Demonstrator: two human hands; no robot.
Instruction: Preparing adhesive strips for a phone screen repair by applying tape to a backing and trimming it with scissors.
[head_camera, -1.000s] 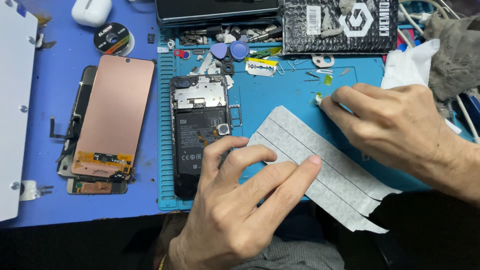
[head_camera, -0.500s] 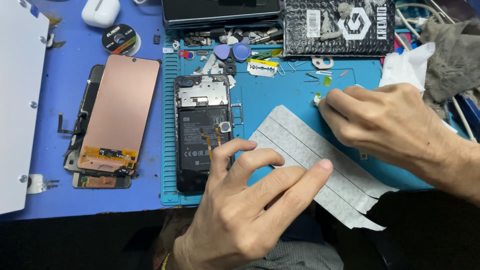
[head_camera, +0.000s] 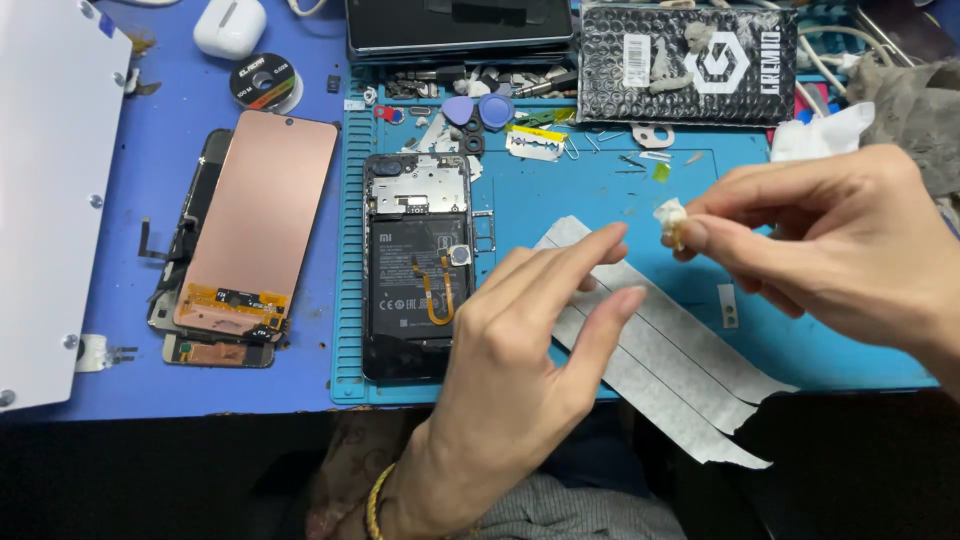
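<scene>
My right hand is raised above the blue work mat, pinching a small crumpled white wad between thumb and fingers. My left hand hovers with fingers spread over the grey-white adhesive strip sheet, which lies diagonally across the mat's front edge. Just left of that hand lies an opened black phone, back cover off, showing its battery and an orange flex cable.
A copper-backed display panel lies on other screen parts at left, beside a white panel. Further back are a white earbud case, solder roll, blue picks, razor blade, black bubble bag, tissue.
My right hand has lifted off the mat with the white wad pinched in it. My left hand has risen from pressing flat on the strip sheet, its fingers now spread.
</scene>
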